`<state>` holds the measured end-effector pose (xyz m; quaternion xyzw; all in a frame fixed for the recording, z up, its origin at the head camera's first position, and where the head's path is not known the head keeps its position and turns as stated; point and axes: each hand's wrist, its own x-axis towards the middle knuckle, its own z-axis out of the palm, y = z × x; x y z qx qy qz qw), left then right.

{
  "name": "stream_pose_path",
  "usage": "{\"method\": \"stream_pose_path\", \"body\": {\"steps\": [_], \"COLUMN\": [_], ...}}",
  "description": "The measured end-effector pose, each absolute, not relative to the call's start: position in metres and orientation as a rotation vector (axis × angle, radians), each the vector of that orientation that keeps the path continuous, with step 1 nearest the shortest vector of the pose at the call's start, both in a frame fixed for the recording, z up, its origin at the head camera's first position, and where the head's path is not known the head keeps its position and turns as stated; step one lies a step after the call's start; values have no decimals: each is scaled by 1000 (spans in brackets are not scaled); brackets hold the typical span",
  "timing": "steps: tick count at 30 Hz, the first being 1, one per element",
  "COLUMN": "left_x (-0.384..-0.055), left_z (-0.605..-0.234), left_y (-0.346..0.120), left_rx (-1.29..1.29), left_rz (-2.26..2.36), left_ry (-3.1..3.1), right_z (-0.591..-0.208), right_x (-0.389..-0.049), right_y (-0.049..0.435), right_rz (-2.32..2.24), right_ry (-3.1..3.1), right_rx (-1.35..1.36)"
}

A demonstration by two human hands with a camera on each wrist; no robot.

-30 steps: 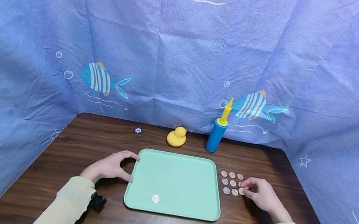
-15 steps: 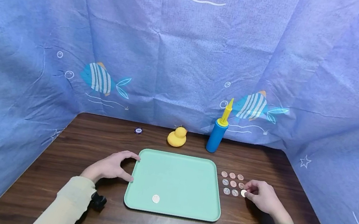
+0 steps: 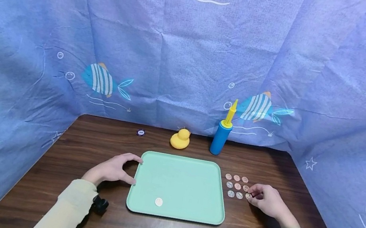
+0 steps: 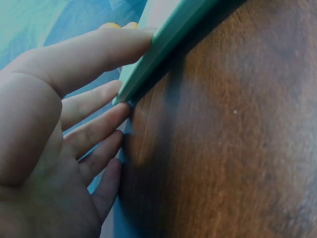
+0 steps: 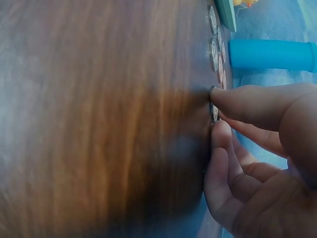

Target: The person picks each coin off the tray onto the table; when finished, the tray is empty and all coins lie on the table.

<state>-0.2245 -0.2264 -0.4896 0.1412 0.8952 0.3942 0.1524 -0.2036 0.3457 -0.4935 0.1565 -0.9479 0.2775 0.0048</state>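
My right hand [image 3: 265, 200] is at the near right corner of a grid of coins, its thumb and a finger around the edges of a silver coin [image 3: 247, 196]. In the right wrist view that coin [image 5: 214, 112] shows edge-on between thumb and fingertip, at the tabletop. The other coins [image 3: 237, 186], some copper and some silver, lie flat in rows. My left hand [image 3: 113, 167] touches the left rim of a mint-green tray [image 3: 181, 186] with thumb and forefinger spread apart; its other fingers extend past the rim in the left wrist view. One pale coin [image 3: 159, 202] lies in the tray's near part.
Along the back of the dark wooden table [image 3: 99, 136] are a poker chip [image 3: 141, 133], a yellow rubber duck [image 3: 180, 139] and an upright blue hand pump [image 3: 221, 138] with a yellow nozzle. A blue fish-print cloth [image 3: 192, 59] hangs behind and at both sides.
My right hand has shifted slightly right and toward me, and the coin at its fingertips has moved a little with it. The left hand and the tray have stayed still.
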Motion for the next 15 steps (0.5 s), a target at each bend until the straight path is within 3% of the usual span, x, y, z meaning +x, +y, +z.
{"method": "stream_pose_path", "body": {"steps": [15], "left_x": [-225], "left_z": [-490], "left_y": [-227], "left_rx": [408], "left_rz": [1127], "left_ry": [2575], "right_z": [-494], "right_x": [-204], "right_y": [344], "right_rz": [834], "right_ry": [-2976], "right_rx": [445]}}
